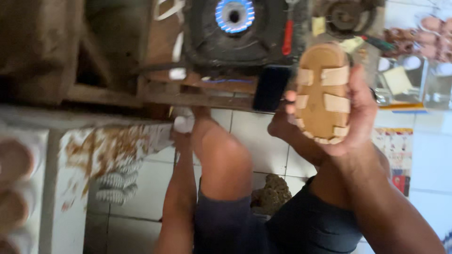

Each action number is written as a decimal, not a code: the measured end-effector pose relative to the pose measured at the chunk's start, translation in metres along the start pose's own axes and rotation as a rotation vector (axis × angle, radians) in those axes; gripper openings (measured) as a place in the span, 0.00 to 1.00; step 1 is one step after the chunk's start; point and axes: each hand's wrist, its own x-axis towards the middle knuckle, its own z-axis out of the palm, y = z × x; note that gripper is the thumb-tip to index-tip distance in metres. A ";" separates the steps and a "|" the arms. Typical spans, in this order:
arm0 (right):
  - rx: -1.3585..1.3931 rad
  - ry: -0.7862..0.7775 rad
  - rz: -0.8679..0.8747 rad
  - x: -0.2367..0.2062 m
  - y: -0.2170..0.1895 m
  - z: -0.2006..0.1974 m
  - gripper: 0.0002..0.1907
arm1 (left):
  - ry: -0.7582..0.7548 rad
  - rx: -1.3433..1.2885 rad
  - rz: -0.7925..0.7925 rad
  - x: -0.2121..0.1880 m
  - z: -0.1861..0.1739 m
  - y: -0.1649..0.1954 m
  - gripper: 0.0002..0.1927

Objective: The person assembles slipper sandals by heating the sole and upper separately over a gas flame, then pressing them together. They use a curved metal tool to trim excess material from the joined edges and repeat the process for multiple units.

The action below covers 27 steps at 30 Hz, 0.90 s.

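Looks like a small shoemaking workshop set up at home. A lit gas burner is parked on a rough wooden bench, a sandal sole with straps glued on is being held, and more soles (blurry ones) are stacked at the left over white tiled floor.

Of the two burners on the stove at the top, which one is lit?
The left burner: it shows a ring of blue flame. The right burner, just above the tan sole that the right hand holds, is dark.
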 end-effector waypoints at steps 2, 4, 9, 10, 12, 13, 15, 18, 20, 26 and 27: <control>0.054 0.089 -0.070 -0.002 0.000 0.005 0.35 | 0.000 -0.007 -0.028 -0.003 0.005 0.003 0.24; 0.089 0.135 -0.098 -0.002 0.000 0.011 0.35 | 0.008 -0.029 -0.047 -0.008 0.007 0.005 0.23; 0.162 0.079 -0.104 -0.002 0.000 0.019 0.38 | 0.046 -0.087 -0.089 -0.022 0.006 0.028 0.23; 0.166 0.098 -0.119 -0.002 0.000 0.020 0.37 | 0.053 -0.101 -0.096 -0.025 0.005 0.030 0.23; 0.194 0.135 -0.131 -0.004 -0.001 0.021 0.36 | 0.077 -0.151 -0.105 -0.035 0.001 0.023 0.22; 0.197 0.111 -0.139 -0.005 -0.001 0.021 0.36 | 0.095 -0.171 -0.114 -0.036 0.002 0.019 0.22; 0.199 0.055 -0.154 -0.007 -0.001 0.021 0.35 | 0.145 -0.264 -0.136 -0.033 0.007 0.007 0.22; 0.275 0.042 -0.166 -0.009 -0.001 0.020 0.35 | 0.217 -0.597 -0.160 -0.043 0.010 -0.013 0.21; 0.288 0.034 -0.181 -0.010 -0.002 0.019 0.35 | 0.211 -1.083 -0.129 -0.055 0.003 -0.021 0.21; 0.252 0.033 -0.234 -0.010 -0.001 0.020 0.33 | -0.014 -1.801 0.451 -0.109 -0.090 -0.031 0.30; 0.254 0.031 -0.237 -0.010 0.001 0.020 0.33 | 0.035 -1.820 0.431 -0.112 -0.110 -0.020 0.32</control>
